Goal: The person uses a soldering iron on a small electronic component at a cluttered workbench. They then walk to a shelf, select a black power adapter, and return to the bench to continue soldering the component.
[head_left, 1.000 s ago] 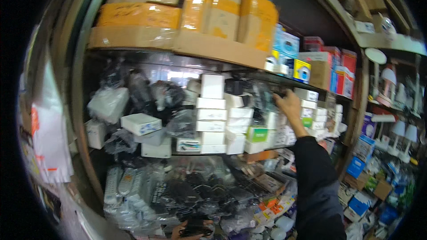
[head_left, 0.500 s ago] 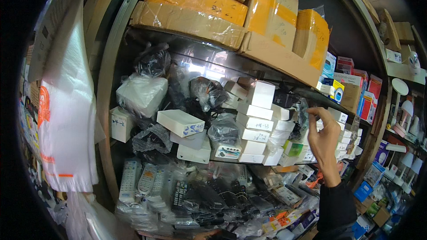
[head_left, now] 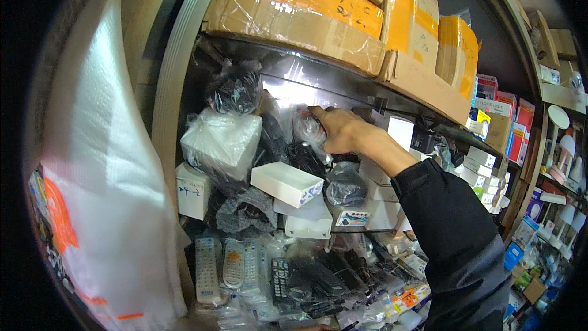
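Observation:
My right hand (head_left: pixel 340 132) reaches in under the upper shelf, its dark sleeve (head_left: pixel 450 227) coming up from the lower right. Its fingers curl over the top of a clear plastic bag (head_left: pixel 306 130) with dark parts inside, and the thumb is below the bag. Just under the hand, a white box (head_left: pixel 286 182) lies tilted on other bagged goods. A stack of white boxes (head_left: pixel 392 165) stands to the right of the wrist. My left hand is out of sight.
Taped orange and brown cartons (head_left: pixel 306 6) fill the top shelf. A bagged white bundle (head_left: pixel 220 141) and a small white box (head_left: pixel 193 191) sit at the left. Several remote controls (head_left: pixel 236 263) in plastic lie below. A white plastic bag (head_left: pixel 104 196) hangs close on the left. More shelves with coloured boxes (head_left: pixel 502 116) stand to the right.
My right hand has moved left, from the stacked white boxes to the clear bag under the upper shelf. The view has swung left and moved closer to the shelves.

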A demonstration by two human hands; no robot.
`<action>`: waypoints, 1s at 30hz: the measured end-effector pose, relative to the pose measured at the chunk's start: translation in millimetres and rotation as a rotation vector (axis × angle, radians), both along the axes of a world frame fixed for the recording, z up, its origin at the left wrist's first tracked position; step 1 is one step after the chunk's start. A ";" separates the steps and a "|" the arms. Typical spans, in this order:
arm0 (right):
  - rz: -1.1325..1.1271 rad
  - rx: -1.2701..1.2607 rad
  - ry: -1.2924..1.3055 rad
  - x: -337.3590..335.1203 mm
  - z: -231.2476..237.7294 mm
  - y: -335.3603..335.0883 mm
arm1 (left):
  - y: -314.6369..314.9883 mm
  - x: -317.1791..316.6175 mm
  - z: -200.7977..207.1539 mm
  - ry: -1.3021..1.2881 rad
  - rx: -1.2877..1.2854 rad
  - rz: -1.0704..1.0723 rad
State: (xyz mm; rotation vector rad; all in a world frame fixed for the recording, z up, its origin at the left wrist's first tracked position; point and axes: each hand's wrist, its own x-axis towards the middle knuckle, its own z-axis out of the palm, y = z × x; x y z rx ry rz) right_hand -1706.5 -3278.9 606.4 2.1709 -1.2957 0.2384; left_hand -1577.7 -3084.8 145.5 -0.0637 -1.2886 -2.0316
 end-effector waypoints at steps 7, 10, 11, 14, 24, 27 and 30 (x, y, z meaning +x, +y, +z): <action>-0.195 0.054 -0.259 8.6 30.5 -30.6 | -12.4 11.6 -6.1 0.023 0.101 0.007; -0.205 0.007 -0.473 16.5 28.0 -44.2 | -14.5 16.5 -5.3 0.066 0.294 -0.079; -0.201 -0.063 -0.504 20.3 24.7 -49.3 | -9.8 22.1 -4.9 -0.079 0.042 0.110; -0.196 -0.155 -0.668 32.4 16.1 -63.3 | -5.9 26.5 -0.2 -0.204 0.046 0.197; -0.090 -0.223 -0.670 42.3 -6.8 -81.3 | -16.0 13.0 -25.8 -0.237 0.091 0.133; -0.085 -0.128 -0.602 49.9 0.7 -69.6 | -17.6 12.4 -28.4 -0.406 -0.010 0.276; -0.119 -0.036 -0.354 45.5 13.7 -48.2 | -20.0 16.3 -17.8 0.082 0.420 -0.292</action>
